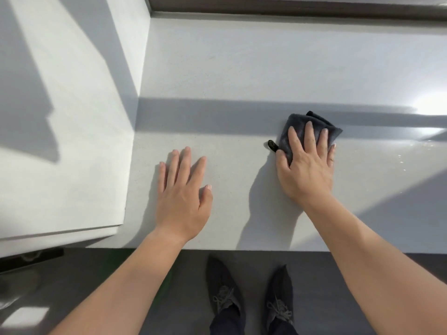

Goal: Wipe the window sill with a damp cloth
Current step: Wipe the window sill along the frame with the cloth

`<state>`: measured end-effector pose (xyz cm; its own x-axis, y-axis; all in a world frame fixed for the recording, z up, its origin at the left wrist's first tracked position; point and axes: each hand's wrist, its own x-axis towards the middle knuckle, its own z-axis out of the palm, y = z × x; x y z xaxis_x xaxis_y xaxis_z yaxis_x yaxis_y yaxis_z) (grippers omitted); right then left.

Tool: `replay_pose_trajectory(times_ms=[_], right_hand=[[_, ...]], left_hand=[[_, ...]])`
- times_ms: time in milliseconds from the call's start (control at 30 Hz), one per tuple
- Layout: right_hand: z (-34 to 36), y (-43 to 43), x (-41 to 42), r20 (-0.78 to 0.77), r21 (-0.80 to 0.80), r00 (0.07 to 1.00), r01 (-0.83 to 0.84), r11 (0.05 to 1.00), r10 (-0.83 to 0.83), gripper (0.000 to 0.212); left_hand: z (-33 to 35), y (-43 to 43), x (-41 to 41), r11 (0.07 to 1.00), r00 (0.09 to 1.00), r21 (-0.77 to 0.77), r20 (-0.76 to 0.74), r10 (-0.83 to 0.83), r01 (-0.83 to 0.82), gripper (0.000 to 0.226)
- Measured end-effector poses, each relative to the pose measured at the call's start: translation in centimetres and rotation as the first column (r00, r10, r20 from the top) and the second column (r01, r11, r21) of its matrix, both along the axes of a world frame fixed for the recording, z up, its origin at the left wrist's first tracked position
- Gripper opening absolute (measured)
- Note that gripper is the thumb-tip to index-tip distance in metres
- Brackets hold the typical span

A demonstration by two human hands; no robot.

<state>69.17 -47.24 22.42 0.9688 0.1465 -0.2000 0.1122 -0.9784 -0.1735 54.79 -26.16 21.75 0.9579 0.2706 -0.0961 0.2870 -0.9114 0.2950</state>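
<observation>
A wide pale grey window sill [242, 76] fills the middle of the head view. A folded dark grey cloth [300, 124] with a small black tag lies on it at centre right. My right hand [306, 165] presses flat on the cloth, fingers straight and spread over it. To the left, my left hand [182, 189] rests flat on the bare sill with fingers straight, holding nothing. The sill to the right of the cloth looks wet and shiny, with small droplets.
A white wall reveal [72, 117] rises at the left end of the sill. The dark window frame [290, 7] runs along the back. The sill's front edge [217, 249] drops to a dark floor, where my two shoes [225, 293] stand.
</observation>
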Motion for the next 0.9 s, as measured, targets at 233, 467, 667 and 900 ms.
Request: replay_pose_trajectory(times_ms=[233,467,667,900], right_hand=[[-0.8,6.6,-6.1,0.084,0.083,0.856,-0.516,0.852,0.510,0.061],[-1.1,-2.8,-3.8,0.056,0.033,0.992,-0.119,0.992,0.117,0.063],[-1.4,5.1,-13.9,0.117,0.112,0.861,-0.506,0.855,0.495,0.060],[-1.9,-2.1,-12.8,0.165,0.066,0.908,-0.399,0.915,0.384,0.059]], left_hand=[[-0.5,0.7,0.3,0.985,0.991,-0.169,0.122,0.061,-0.040,0.061],[-1.1,0.6,0.0,1.000,1.000,0.002,0.013,0.018,-0.018,0.066],[-1.1,0.8,-1.2,0.989,0.993,-0.141,0.106,0.049,-0.034,0.067],[-0.5,0.4,-2.4,0.998,0.999,-0.055,0.045,0.019,-0.016,0.070]])
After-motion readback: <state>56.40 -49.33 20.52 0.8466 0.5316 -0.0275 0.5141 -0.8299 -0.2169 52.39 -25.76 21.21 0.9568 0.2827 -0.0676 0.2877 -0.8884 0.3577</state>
